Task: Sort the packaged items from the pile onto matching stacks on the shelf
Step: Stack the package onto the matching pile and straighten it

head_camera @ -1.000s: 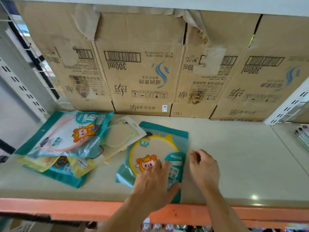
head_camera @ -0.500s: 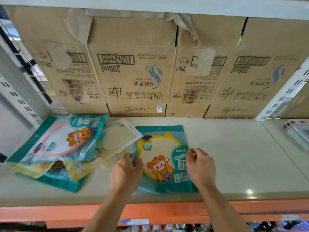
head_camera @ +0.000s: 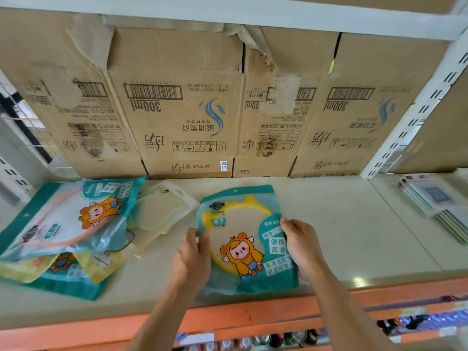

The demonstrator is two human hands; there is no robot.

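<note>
teal mirror package (head_camera: 243, 239): front middle of shelf (head_camera: 342, 224), right of the pile (head_camera: 71, 229), apart from it | left hand (head_camera: 192, 259): gripping its left edge | right hand (head_camera: 302, 249): gripping its right edge | cardboard boxes (head_camera: 177, 110): along the back | flat packs (head_camera: 435, 201): stacked far right
</note>
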